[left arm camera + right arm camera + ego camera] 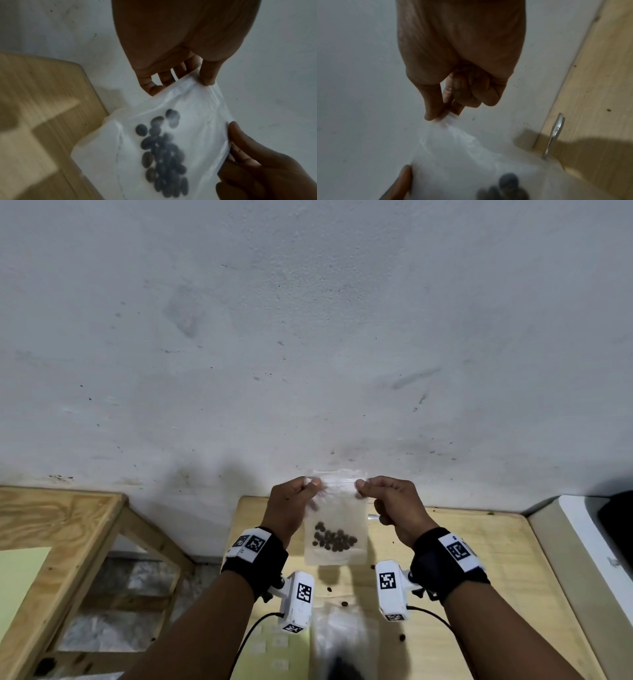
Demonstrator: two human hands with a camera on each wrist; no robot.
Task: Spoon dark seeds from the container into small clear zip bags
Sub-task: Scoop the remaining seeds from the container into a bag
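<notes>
A small clear zip bag (337, 518) hangs upright in front of the wall, above the table's far edge. Several dark seeds (334, 539) lie in its lower half. My left hand (313, 483) pinches the bag's top left corner and my right hand (360, 484) pinches the top right corner. In the left wrist view the left thumb (206, 77) presses the bag (192, 102) near its zip strip, with the seeds (164, 155) below. In the right wrist view my right hand (441, 115) pinches the bag (462, 155). A metal spoon (554, 135) lies on the table behind the bag.
The light wooden table (445, 559) has loose seeds (329, 589) scattered on it. A blurred clear container holding dark seeds (342, 662) sits at the bottom edge. A wooden frame (68, 515) stands left, a white appliance (579, 529) right, the white wall (308, 337) behind.
</notes>
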